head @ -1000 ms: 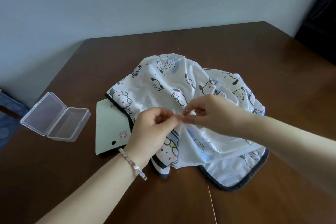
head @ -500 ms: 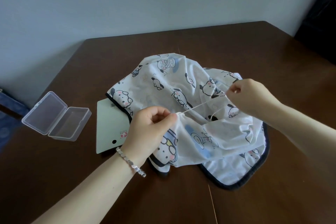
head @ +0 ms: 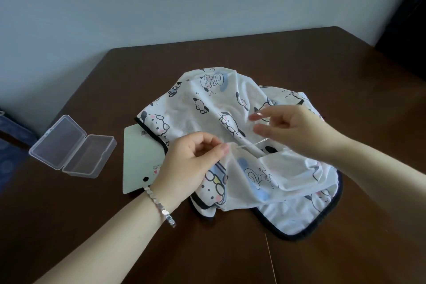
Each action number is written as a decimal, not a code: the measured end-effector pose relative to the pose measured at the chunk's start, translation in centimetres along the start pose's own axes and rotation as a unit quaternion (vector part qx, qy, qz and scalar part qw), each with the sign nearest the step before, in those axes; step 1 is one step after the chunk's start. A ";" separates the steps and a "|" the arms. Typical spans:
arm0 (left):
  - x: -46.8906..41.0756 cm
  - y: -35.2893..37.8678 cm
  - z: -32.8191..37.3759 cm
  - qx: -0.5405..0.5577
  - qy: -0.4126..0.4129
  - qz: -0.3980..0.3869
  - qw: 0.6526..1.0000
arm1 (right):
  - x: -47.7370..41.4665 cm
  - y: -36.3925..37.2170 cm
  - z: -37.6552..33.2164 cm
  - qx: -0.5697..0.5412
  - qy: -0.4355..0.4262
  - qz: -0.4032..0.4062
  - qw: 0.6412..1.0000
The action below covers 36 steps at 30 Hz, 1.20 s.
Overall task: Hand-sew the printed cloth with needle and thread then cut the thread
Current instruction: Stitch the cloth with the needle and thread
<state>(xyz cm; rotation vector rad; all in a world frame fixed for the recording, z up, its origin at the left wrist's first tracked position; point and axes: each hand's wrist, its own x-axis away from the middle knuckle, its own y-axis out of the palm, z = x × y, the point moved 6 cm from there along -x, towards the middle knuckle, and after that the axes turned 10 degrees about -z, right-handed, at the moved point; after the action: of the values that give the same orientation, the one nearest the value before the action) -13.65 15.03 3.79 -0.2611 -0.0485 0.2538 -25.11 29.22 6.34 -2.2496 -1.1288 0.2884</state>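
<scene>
We are mid-stitch: our left hand (head: 191,163) pinches a fold of the printed cloth (head: 253,168), which lies bunched at the middle of the table (head: 299,57). Our right hand (head: 288,129), blurred, fingers loosely spread, seems to hold the white thread (head: 250,144); the needle is too small to see. Judging by this, sewing is unfinished and the cutting remains.

The printed cloth (head: 244,136) is white, patterned with black-outlined cartoon dogs, pale blue patches and pink cheeks, and edged in dark navy binding. The thread (head: 253,143) is white. The bench (head: 299,57) is dark brown wood. A pale green card (head: 140,157) carries a black dot. The plastic box (head: 71,145) is clear. The bracelet (head: 161,207) is silver.
</scene>
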 end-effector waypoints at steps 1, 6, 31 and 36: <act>0.0 0.1 0.1 0.002 0.002 -0.006 1.000 | 0.1 1.0 -0.8 -0.022 -0.021 -0.042 0.999; 0.4 0.0 0.7 0.003 0.015 -0.025 1.000 | 0.3 3.7 -1.8 -0.025 -0.048 -0.126 0.991; 1.1 -0.3 0.7 -0.055 -0.014 0.030 0.998 | 4.5 6.3 -1.3 -0.179 0.090 -0.056 0.978; 1.0 -0.3 0.7 -0.063 -0.018 0.032 0.997 | 4.4 6.2 -1.2 -0.166 0.095 -0.049 0.980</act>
<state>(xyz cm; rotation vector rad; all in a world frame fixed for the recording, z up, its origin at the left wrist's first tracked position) -12.63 15.22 4.58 -0.3829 -0.0926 0.3196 -17.79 29.34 3.87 -2.4326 -1.2521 -0.1663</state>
